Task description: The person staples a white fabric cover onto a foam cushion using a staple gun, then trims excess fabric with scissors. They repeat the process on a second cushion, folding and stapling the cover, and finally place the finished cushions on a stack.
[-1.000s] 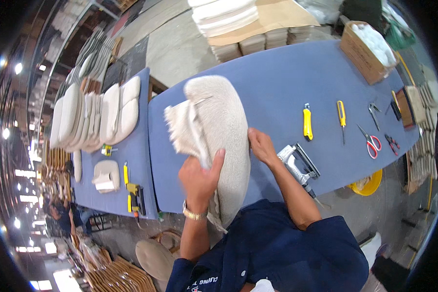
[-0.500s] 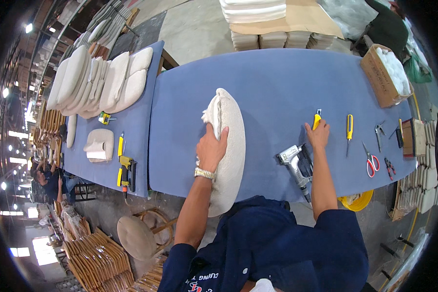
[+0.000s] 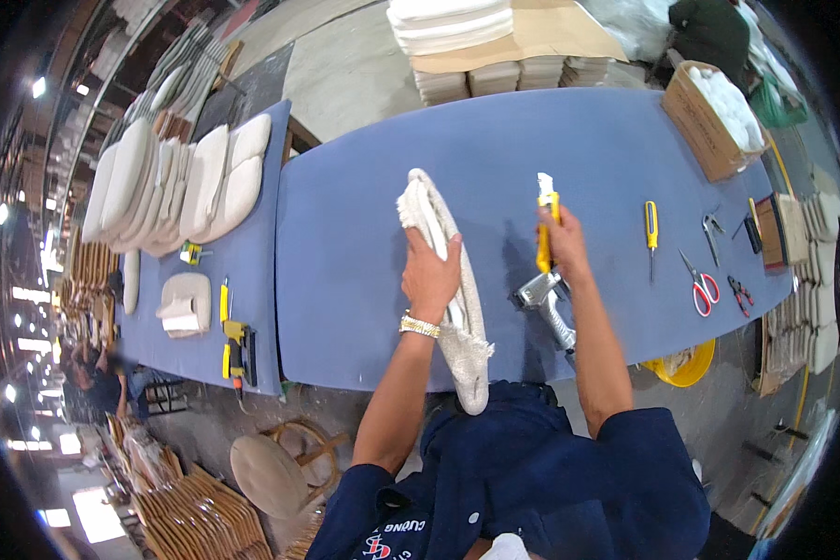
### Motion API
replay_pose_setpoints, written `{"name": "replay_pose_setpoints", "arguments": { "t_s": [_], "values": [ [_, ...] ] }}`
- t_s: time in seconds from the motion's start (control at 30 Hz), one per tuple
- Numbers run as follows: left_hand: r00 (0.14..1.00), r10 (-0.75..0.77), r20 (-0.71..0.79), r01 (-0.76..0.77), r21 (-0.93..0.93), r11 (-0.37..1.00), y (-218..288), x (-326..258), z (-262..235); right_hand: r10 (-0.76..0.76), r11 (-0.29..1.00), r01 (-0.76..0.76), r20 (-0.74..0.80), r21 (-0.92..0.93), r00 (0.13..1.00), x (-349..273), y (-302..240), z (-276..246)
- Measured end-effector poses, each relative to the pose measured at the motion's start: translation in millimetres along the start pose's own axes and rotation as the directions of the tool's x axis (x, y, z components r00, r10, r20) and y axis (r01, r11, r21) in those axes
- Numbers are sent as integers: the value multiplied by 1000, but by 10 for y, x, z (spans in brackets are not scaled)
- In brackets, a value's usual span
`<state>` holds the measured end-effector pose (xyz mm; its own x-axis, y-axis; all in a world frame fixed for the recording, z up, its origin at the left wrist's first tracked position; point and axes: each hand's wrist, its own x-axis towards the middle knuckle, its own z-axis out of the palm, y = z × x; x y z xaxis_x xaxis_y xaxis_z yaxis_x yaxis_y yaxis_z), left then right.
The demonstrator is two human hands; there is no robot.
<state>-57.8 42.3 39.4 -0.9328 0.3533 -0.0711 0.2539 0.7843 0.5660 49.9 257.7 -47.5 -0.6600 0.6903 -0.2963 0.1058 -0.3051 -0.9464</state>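
Observation:
My left hand [image 3: 431, 278] grips a beige upholstered seat cushion [image 3: 467, 359] by its edge. The cushion stands nearly on edge, its near end by my waist, with frayed fabric and a pale strip showing along the upper side. In my right hand [image 3: 567, 241] is a yellow utility knife [image 3: 548, 202], held above the table with its tip pointing away from me. How far the blade is out I cannot tell. A silver staple gun [image 3: 555, 319] lies below my right hand, partly hidden by the forearm.
On the blue table [image 3: 373, 168], a yellow screwdriver [image 3: 651, 225], red-handled scissors [image 3: 703, 291], and pliers [image 3: 740, 295] lie to the right. A carton [image 3: 705, 121] stands at the far right corner. The left table holds cushions [image 3: 233, 191] and a yellow-black staple gun [image 3: 240, 350].
My right hand has lifted the utility knife off the table and brought it left, toward the cushion. My left hand has turned the cushion more onto its edge, so less of its beige face shows.

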Motion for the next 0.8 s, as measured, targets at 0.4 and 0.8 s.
{"name": "replay_pose_setpoints", "arguments": {
  "t_s": [0.4,0.8],
  "values": [
    [941,273,-198,-252,123,960,-245,1013,-181,186,897,-316,387,308,903,-700,-102,1396],
    [914,-70,-400,-76,-338,938,-800,1205,-30,365,741,-597,562,308,743,-626,-68,1533]
  ]
}}
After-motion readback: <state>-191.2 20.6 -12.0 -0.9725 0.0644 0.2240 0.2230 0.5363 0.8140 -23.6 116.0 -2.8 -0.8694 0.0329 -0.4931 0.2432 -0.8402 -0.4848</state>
